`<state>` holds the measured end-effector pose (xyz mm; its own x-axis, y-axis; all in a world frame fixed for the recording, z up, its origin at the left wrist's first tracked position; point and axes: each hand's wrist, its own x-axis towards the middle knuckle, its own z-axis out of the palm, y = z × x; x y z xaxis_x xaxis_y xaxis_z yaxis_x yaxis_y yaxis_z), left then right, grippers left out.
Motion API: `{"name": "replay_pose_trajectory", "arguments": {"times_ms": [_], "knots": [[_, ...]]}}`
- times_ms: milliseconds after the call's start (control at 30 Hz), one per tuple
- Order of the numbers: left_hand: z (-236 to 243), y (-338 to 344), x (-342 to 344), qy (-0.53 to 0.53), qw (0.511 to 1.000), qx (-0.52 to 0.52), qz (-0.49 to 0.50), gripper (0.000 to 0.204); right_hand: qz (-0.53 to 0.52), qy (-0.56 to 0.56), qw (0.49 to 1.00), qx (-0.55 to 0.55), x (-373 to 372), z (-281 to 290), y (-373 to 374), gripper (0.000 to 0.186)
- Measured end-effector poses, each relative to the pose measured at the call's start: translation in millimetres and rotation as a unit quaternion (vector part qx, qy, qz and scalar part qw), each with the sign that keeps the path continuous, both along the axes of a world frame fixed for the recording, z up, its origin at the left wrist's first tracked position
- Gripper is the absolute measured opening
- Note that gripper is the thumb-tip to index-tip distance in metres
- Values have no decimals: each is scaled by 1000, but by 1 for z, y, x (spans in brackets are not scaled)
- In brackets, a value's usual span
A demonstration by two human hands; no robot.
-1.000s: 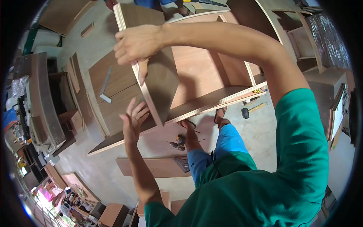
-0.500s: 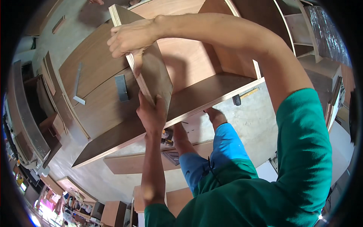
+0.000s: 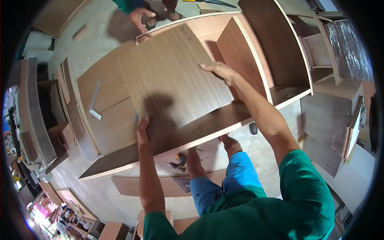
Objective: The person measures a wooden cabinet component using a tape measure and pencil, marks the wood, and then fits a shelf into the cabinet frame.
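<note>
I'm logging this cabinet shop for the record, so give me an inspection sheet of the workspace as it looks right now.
Surface: bare concrete floor.
Job's things: wood-grain panel held flat over an open cabinet carcass lying on its back.
Clutter: cordless drill on the floor by the feet; metal square on the carcass; loose boards at right.
Hands: left hand grips the panel's near edge; right hand rests on its right edge.
Cables: nothing seen.
Surroundings: another person's hand at the far end; stacked cabinet parts at left.
</note>
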<state>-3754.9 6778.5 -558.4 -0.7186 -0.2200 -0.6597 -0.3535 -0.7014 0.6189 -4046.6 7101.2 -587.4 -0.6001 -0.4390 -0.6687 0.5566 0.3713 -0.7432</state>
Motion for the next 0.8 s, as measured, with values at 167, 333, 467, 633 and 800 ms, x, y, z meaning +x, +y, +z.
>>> {"name": "replay_pose_trajectory", "arguments": {"times_ms": [167,333,467,633,800], "knots": [[-110,-63,-10,-62,920,-208,-326,62,-66,95,986,-122,26,110,-47,59],[-109,-31,-62,-141,916,-194,-322,71,-32,273,956,99,94,134,-121,46],[8,47,-101,-13,964,-35,-263,78,-66,366,918,139,132,90,-125,32],[16,53,-81,47,963,35,-263,93,-82,388,913,99,158,55,-151,22],[-22,55,-52,-28,968,63,-243,100,-50,372,922,99,182,29,-154,24]]}}
